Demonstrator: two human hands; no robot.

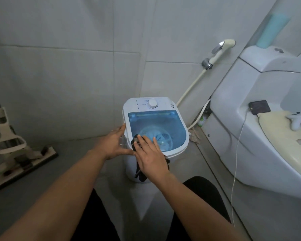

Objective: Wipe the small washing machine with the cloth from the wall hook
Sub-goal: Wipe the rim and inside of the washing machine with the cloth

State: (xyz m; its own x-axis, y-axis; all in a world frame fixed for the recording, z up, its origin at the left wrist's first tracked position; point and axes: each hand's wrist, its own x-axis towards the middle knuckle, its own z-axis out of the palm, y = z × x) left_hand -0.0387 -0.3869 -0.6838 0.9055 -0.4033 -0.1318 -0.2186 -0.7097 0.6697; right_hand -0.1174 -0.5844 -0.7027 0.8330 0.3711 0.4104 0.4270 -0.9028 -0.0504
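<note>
While my left hand (115,143) braces the small washing machine (155,126) on the floor, fingers spread against its side, I judge this keeps it steady. My right hand (150,154), fingers flat and together, presses the dark cloth (141,173) onto the blue lid's (170,122) near corner.

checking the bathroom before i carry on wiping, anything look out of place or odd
Yes: a white game-style controller and a small black device with a thin white cable trailing down lie on the toilet, unusual spots. The washing machine looks undamaged.

no readable text, faint markings around the washing machine (155,126) dial (152,103) too blurred to read
</note>
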